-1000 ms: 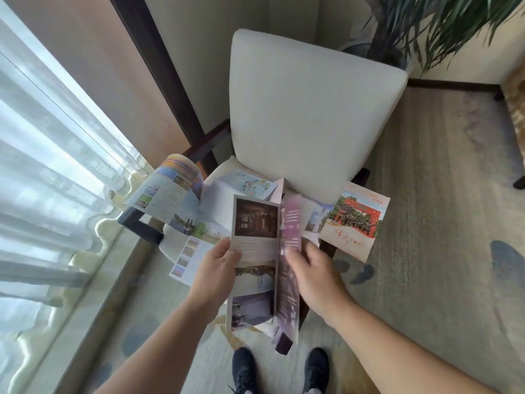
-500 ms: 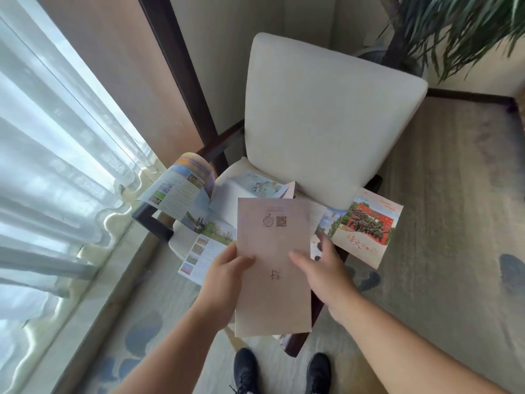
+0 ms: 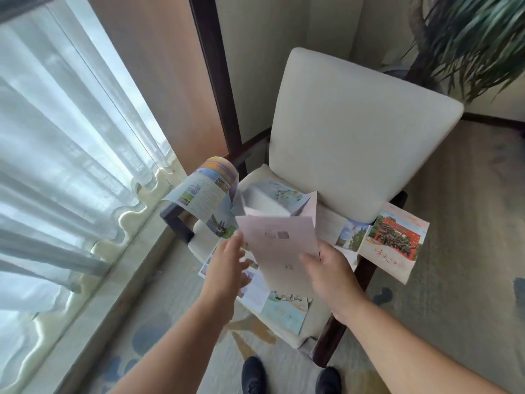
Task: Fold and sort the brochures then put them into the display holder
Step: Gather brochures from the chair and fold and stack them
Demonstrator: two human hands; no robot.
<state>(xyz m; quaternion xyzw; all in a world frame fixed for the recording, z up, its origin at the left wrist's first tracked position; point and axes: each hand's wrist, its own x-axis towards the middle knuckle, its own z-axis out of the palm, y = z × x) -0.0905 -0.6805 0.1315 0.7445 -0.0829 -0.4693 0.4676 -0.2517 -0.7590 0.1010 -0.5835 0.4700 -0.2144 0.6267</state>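
A folded pale pink brochure hangs above the chair seat, tilted, with my right hand gripping its lower right edge. My left hand is just left of it, fingers spread, holding nothing. Several unfolded brochures lie on the cream chair: a red-gate brochure overhanging the right side, a curled scenic one over the left armrest, a teal-cover one at the front edge, and a white one at the back. No display holder is in view.
A sheer curtain and window sill run along the left. A dark wooden post stands behind the chair, and a potted plant is at the top right. My shoes stand on patterned carpet before the chair.
The open brochure was folded shut to its pink cover. My left hand has let go of it and opened; the right hand alone holds it, now tilted and blurred in motion.
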